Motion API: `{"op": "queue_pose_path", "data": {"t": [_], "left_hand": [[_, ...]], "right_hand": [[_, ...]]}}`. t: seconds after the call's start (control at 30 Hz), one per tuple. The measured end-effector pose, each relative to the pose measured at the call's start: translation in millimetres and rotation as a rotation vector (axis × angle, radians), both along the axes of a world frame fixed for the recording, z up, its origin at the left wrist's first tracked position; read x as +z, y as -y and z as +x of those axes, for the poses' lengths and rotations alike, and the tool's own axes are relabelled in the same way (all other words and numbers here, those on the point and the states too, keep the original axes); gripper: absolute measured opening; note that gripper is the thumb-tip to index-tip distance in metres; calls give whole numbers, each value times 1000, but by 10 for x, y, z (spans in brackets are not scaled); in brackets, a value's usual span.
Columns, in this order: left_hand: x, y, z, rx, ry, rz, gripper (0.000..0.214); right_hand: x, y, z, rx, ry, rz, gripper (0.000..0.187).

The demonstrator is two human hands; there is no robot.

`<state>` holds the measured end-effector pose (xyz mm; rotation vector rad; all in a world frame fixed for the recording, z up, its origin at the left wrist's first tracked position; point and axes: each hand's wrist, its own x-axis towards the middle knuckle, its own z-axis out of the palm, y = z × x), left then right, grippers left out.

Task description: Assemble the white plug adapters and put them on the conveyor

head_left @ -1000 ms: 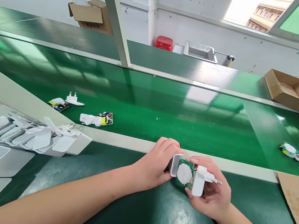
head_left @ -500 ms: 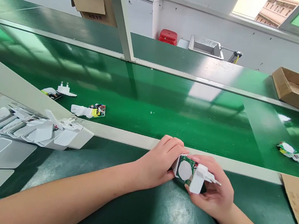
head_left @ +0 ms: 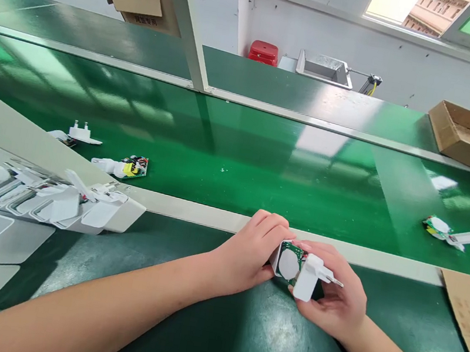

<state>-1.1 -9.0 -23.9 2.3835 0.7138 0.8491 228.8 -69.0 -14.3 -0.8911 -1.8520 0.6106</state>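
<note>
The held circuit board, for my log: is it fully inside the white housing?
Not fully in: part of the circuit board shows between the white housing and the plug cap.

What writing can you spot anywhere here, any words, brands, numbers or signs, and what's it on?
"专用": seemingly the last two characters of a dark printed line on the open cardboard box at the back; those before them are too blurred to read.
White plug piece at the right hand: no lettering can be made out.
Circuit board beside it: any print is too small to read.
Nothing else is readable.
</note>
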Motion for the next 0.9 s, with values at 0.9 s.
{"op": "queue_pose_path", "data": {"t": [0.9], "left_hand": [[58,27,-4,-19,-72,42,59]], "right_hand": [[94,-26,-43,-16,61,91,73]]}}
